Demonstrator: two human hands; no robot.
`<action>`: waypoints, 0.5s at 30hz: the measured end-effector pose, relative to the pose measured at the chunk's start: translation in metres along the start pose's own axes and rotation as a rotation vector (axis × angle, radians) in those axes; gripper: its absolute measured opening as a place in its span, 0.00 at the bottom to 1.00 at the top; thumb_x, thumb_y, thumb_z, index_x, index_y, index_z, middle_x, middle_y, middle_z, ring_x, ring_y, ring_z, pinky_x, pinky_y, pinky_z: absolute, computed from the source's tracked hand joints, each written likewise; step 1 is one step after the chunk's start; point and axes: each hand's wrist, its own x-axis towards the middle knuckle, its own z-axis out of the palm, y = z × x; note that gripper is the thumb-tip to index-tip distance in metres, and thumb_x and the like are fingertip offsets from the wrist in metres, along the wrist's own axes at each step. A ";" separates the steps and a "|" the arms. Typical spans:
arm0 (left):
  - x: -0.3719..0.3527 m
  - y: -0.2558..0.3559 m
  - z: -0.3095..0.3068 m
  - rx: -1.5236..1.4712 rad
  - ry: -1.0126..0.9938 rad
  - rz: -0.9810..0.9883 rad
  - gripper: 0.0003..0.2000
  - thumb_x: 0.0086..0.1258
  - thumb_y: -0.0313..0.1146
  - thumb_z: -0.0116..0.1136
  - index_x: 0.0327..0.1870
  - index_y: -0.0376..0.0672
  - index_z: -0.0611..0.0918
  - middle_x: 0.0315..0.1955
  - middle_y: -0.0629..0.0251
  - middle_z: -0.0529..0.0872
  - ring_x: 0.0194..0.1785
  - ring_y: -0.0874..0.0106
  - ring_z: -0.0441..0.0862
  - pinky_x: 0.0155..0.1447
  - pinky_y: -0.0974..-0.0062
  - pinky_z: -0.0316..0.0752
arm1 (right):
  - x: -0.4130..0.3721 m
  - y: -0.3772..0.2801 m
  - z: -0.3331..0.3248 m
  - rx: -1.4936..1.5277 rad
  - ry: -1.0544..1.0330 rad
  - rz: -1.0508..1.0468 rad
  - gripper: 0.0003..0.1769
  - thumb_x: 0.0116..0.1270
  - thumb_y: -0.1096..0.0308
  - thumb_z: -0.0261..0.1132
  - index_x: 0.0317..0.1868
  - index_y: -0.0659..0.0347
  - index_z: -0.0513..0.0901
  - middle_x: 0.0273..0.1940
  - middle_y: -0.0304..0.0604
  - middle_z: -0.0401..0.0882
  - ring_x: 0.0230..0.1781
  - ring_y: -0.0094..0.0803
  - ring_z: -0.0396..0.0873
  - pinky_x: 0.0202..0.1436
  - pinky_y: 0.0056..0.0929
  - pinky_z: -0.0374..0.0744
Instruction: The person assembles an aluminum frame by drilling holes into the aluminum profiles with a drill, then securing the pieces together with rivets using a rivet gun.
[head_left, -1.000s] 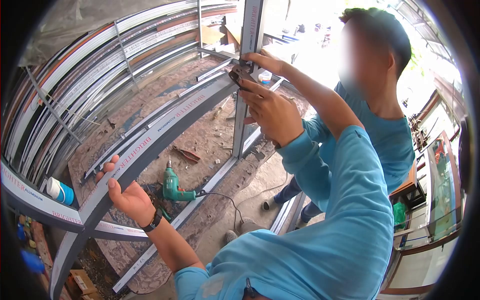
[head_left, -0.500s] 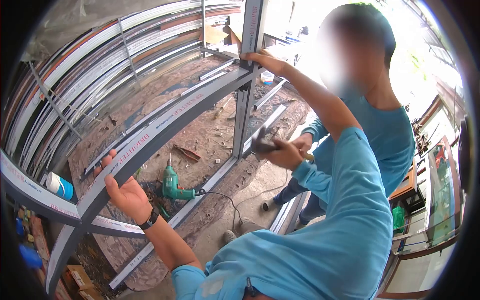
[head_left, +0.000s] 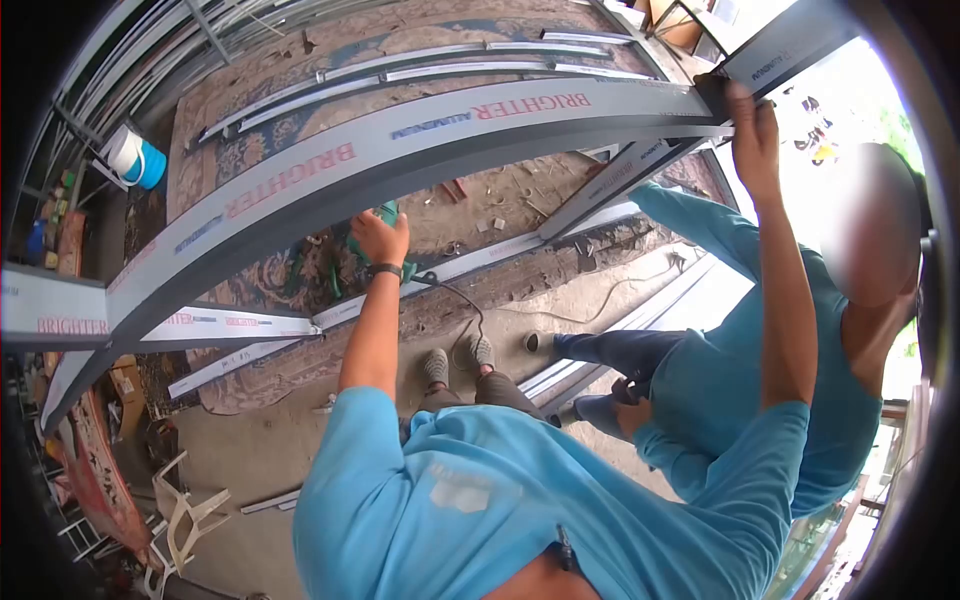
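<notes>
A grey aluminium frame (head_left: 455,118), its white protective film printed "BRIGHTER", arcs across the view. My left hand (head_left: 380,237), with a dark watch on the wrist, reaches down below the long bar and is closed on a green corded power drill (head_left: 408,270). Much of the drill is covered by my hand and the bar. At the upper right, the fingers of my right hand (head_left: 757,143) wrap round the frame at the joint where the upright bar (head_left: 790,55) meets the long one.
A co-worker (head_left: 770,370) in a blue top stands at my right, one arm stretched behind the frame, the other hand low by a dark tool. A patterned mat (head_left: 540,285) bears aluminium bars and debris. A blue-white bucket (head_left: 138,160) and plastic chair (head_left: 190,515) are left.
My left hand has let go of the long bar and gone down onto the drill. My right hand keeps its hold at the joint. The co-worker's one arm now reaches toward the frame.
</notes>
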 end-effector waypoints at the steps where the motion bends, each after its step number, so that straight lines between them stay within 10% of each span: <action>1: 0.002 0.019 -0.007 0.165 0.066 -0.070 0.36 0.52 0.54 0.78 0.54 0.35 0.79 0.50 0.48 0.83 0.55 0.51 0.81 0.61 0.54 0.75 | 0.007 0.014 -0.011 0.022 0.016 0.126 0.29 0.85 0.49 0.51 0.53 0.71 0.83 0.46 0.42 0.85 0.47 0.26 0.78 0.54 0.27 0.74; 5: -0.004 -0.011 -0.012 0.207 0.051 -0.175 0.42 0.47 0.62 0.76 0.53 0.31 0.83 0.47 0.44 0.87 0.54 0.51 0.84 0.63 0.51 0.77 | 0.004 0.026 -0.009 0.235 0.015 0.041 0.28 0.78 0.50 0.62 0.63 0.68 0.75 0.58 0.47 0.81 0.58 0.30 0.80 0.65 0.32 0.76; 9: -0.008 -0.042 -0.010 -0.521 -0.442 -0.910 0.44 0.51 0.52 0.81 0.62 0.25 0.78 0.55 0.46 0.86 0.60 0.59 0.84 0.66 0.55 0.77 | 0.004 -0.003 -0.005 0.062 -0.075 -0.144 0.30 0.64 0.64 0.77 0.63 0.64 0.75 0.49 0.48 0.86 0.51 0.31 0.84 0.56 0.34 0.81; 12: 0.006 -0.058 0.015 -0.525 -0.467 -0.975 0.31 0.55 0.39 0.82 0.57 0.33 0.81 0.38 0.57 0.90 0.42 0.61 0.88 0.58 0.56 0.83 | 0.010 -0.002 0.019 0.104 0.100 -0.247 0.27 0.67 0.61 0.75 0.59 0.64 0.76 0.39 0.45 0.87 0.41 0.32 0.86 0.49 0.33 0.82; 15: -0.004 -0.028 -0.019 -0.888 -0.404 -0.961 0.27 0.57 0.37 0.81 0.54 0.33 0.82 0.43 0.53 0.89 0.40 0.62 0.88 0.49 0.61 0.84 | 0.006 -0.019 0.027 0.103 0.195 -0.159 0.24 0.69 0.59 0.73 0.56 0.65 0.76 0.35 0.46 0.87 0.37 0.32 0.86 0.45 0.34 0.82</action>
